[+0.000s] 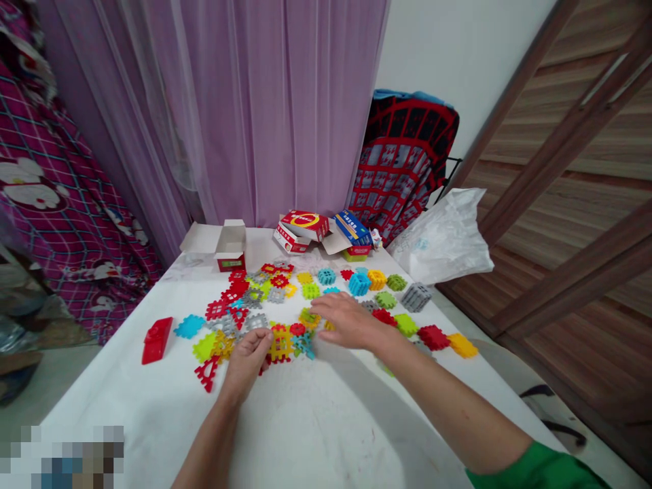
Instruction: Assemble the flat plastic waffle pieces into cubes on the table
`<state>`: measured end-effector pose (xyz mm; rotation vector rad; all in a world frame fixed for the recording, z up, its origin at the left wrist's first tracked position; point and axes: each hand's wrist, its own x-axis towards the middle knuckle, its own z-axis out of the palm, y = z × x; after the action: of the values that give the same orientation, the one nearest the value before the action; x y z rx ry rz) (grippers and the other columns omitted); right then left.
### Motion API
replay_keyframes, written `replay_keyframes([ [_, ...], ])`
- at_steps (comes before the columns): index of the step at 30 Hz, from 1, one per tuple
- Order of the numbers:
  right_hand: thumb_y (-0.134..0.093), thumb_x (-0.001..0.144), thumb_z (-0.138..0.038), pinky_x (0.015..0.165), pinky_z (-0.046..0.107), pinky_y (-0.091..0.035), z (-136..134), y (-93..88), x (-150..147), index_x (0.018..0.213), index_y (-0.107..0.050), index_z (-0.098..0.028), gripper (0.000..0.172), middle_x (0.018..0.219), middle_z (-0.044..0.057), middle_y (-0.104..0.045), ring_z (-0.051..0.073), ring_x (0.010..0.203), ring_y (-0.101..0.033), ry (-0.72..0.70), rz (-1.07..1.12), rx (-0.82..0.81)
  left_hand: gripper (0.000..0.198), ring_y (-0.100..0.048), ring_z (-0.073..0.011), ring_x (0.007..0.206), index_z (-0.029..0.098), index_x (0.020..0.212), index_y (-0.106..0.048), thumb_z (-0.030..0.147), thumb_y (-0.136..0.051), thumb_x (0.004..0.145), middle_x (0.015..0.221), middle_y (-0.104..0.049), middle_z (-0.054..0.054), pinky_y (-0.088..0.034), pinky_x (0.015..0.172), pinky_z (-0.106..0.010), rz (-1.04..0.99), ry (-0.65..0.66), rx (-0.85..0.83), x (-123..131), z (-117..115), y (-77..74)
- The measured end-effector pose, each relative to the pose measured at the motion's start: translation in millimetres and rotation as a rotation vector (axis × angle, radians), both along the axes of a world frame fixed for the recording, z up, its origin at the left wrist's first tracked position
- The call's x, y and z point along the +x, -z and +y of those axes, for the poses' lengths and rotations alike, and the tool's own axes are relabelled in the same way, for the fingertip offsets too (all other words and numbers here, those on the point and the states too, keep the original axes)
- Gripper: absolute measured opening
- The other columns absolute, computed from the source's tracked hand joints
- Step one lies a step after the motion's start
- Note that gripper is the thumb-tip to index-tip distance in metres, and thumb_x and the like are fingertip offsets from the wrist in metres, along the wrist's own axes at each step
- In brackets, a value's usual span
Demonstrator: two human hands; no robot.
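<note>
My left hand (250,354) pinches the left edge of a joined set of interlocking plastic building pieces (280,345), mostly yellow with red and blue parts, low over the white table. My right hand (349,319) is to the right of it, palm down with its fingers stretched out. Its fingertips are beside a small yellow and green piece (308,318); whether they touch it I cannot tell. A red triangular piece (208,372) and a lime green piece (204,347) lie left of my left hand. Partly under my right forearm are more pieces.
Loose pieces such as a blue one (190,326) and a grey cube (416,297) are spread over the table (326,421). An open carton (231,248), red boxes (305,225) and a blue box (352,228) stand at the back. A white plastic bag (443,238) sits at the right edge.
</note>
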<state>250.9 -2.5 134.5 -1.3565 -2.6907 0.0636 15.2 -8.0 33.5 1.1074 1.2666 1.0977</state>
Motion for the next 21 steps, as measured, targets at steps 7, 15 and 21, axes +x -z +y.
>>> replay_keyframes([
  [7, -0.078, 0.074, -0.048, 0.097, 0.042, -0.038, -18.6, 33.6, -59.5, 0.128, -0.053, -0.019, 0.067, 0.127, 0.011, -0.061, 0.027, 0.117, -0.051, -0.056, 0.134, 0.067, 0.051, -0.039, -0.0051, 0.033, 0.019, 0.074, -0.057, 0.068, -0.068, 0.062, 0.042, -0.048, 0.010, -0.028, 0.036, -0.016, -0.011, 0.018, 0.026, -0.7, 0.7, 6.1],
  [15, -0.074, 0.077, -0.043, 0.094, 0.041, -0.035, -17.0, 34.6, -71.0, 0.119, -0.056, -0.019, 0.052, 0.112, 0.007, -0.066, 0.026, 0.106, -0.053, -0.014, 0.066, 0.078, 0.050, -0.039, -0.0055, 0.035, 0.020, 0.076, -0.056, 0.067, -0.067, 0.064, 0.042, -0.048, 0.009, -0.029, 0.037, -0.016, -0.010, 0.033, 0.033, -2.4, 1.3, 8.9],
  [21, -0.073, 0.076, -0.046, 0.092, 0.041, -0.035, -18.1, 37.9, -74.2, 0.111, -0.060, -0.018, 0.047, 0.107, 0.008, -0.066, 0.026, 0.104, -0.052, 0.061, 0.026, 0.084, 0.054, -0.040, -0.0064, 0.034, 0.020, 0.075, -0.058, 0.070, -0.067, 0.060, 0.040, -0.048, 0.009, -0.030, 0.035, -0.017, 0.012, 0.021, 0.016, -0.9, 0.7, 3.3],
])
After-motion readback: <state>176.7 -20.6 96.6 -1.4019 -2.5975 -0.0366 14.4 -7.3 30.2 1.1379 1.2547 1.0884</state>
